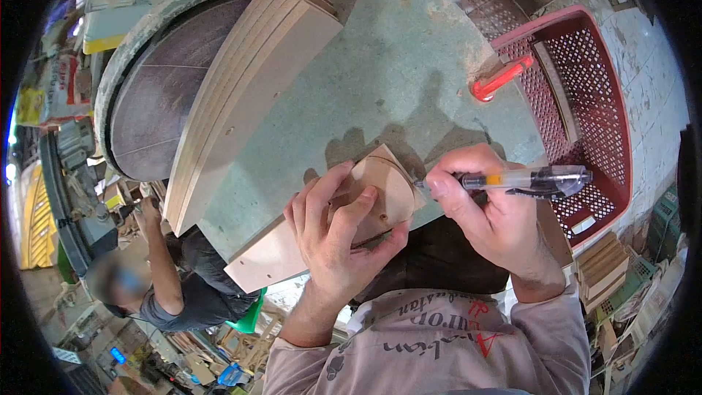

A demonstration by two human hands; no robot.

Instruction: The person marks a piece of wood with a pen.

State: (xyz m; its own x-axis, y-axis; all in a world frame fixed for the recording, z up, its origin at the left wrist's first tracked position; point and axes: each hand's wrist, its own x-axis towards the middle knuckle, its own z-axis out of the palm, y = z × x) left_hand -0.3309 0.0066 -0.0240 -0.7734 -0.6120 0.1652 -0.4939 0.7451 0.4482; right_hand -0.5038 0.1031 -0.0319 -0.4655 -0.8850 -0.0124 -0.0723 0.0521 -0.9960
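My left hand (pixel 329 234) presses a thin wooden template (pixel 391 189) with a rounded end flat onto a light wooden board (pixel 267 257). Its thumb lies on top and its fingers grip around the template's sides. A small dark hole shows near the rounded end. In my right hand (pixel 493 212) is a clear-barrelled pen (pixel 545 180), held between thumb and fingers. The pen's tip points left, close to the template's rounded edge. Whether the tip touches the board cannot be made out.
A stack of long curved boards (pixel 252 95) lies on the green table (pixel 395 44), beside a large round disc (pixel 164 95). A red handle (pixel 503 79) sits near a dark red basket (pixel 618 117). Wooden pieces (pixel 603 267) are stacked at right. Another person (pixel 186 296) sits at left.
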